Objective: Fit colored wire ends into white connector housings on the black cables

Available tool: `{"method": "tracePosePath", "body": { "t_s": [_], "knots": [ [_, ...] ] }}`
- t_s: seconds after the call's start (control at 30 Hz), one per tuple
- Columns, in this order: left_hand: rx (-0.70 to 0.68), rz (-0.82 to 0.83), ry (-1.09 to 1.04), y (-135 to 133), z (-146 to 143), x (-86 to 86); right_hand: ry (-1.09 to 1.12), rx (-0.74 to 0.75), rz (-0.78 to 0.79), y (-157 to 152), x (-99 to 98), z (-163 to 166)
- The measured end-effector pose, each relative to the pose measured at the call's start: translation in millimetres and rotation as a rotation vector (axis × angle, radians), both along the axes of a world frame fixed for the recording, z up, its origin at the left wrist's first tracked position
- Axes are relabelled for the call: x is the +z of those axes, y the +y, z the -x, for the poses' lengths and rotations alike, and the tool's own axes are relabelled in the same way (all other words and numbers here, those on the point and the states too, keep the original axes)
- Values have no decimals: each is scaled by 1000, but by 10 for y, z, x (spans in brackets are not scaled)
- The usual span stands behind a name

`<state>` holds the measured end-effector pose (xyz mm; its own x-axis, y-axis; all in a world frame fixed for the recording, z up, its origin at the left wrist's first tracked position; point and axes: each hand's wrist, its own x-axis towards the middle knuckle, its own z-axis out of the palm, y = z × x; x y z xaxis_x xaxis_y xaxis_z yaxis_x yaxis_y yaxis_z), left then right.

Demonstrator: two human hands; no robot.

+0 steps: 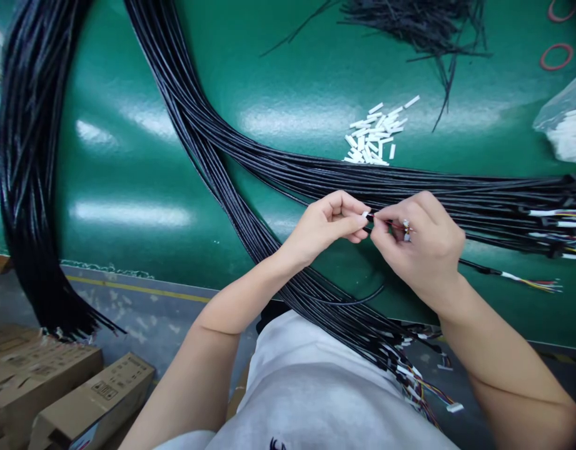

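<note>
My left hand (323,226) pinches a small white sleeve (365,215) between thumb and index finger, at the end of a black piece. Close beside it, my right hand (423,244) is closed on thin wires (394,225), its fingertips meeting that black piece. A small whitish connector (406,230) pokes out between the right fingers. Both hands are just in front of a long bundle of black cables (316,172). Beyond that bundle lies a loose pile of short white sleeves (374,134). Part of what the fingers hold is hidden.
A second cable bundle (254,234) runs over the green table's (128,169) front edge, ending in coloured wires and connectors. More black cables (32,156) hang at left above cardboard boxes (93,400). Thin black strips (414,22), red rings (556,56) and a plastic bag (566,122) lie farther back.
</note>
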<state>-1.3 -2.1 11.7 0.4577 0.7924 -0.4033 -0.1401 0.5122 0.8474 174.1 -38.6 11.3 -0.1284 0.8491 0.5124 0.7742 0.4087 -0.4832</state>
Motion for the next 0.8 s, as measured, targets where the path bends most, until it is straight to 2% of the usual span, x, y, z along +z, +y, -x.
{"method": "tracePosePath", "body": {
  "t_s": [0.5,0.8],
  "knots": [
    [13,-24,-8,-11,-10,-14,-59,-14,54,-7,-22,-10],
    [-48,-39,-65,-1,-34,-73,-8,24,34,-9,3,-16]
  ]
}}
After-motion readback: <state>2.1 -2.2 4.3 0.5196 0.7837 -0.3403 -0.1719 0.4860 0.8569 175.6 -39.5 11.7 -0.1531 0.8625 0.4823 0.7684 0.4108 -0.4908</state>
